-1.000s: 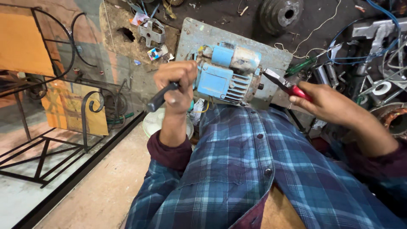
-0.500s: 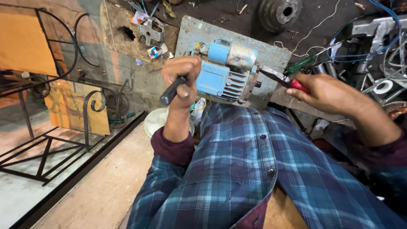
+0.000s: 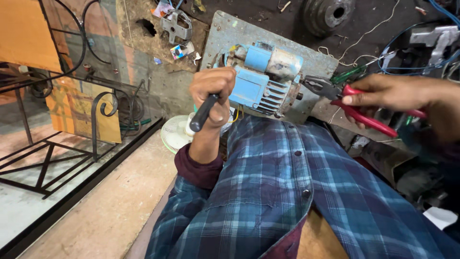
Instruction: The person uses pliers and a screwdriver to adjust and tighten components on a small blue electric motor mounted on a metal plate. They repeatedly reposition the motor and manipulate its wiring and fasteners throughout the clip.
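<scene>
Motor (image 3: 261, 81): blue, finned casing with a grey cylinder on top, lying on a grey plate (image 3: 316, 60) at the person's knees, amid scattered metal parts on a dirty floor. Judged heavy and rigid, cast metal; fins give a rough, non-slip surface, though likely grimy. Loose yellow and green wires at the near end look fragile; best taken by the casing body or by the plate edges, not the wires.
Left hand (image 3: 211, 93): fist clamped round a black tool handle (image 3: 203, 113), knuckles just beside the motor's left end; tool tip hidden.
Right hand (image 3: 397, 93): fingers closed on red-handled pliers (image 3: 345, 98), nose pointing at the motor's right end, touching or just short of it, cannot tell which.
Nearby: white fan (image 3: 175, 134), pulley (image 3: 328, 14), green screwdriver (image 3: 349, 74).
</scene>
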